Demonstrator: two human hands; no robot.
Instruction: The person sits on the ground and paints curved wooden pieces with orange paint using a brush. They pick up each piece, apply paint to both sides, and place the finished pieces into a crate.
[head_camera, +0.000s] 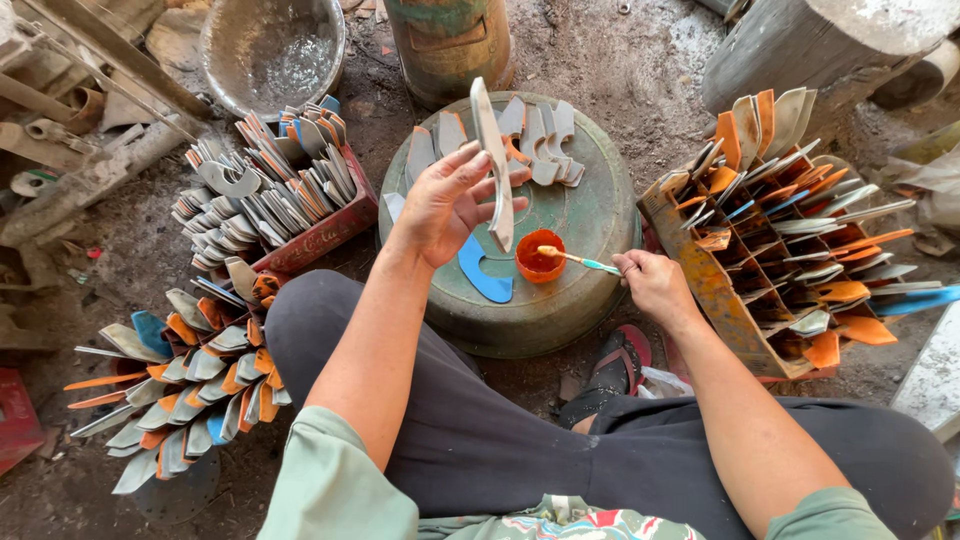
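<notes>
Curved metal blade (495, 165) stands upright, clamped between left hand (440, 205) thumb and fingers; right hand (652, 285) fingers pinch brush (578, 260), bristles over orange paint cup (540, 257).

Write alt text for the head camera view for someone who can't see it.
A seated person's left hand holds up a curved metal blade while the right hand dips a toothbrush into a small orange paint cup on an upturned green basin, with crates of blades around.
</notes>
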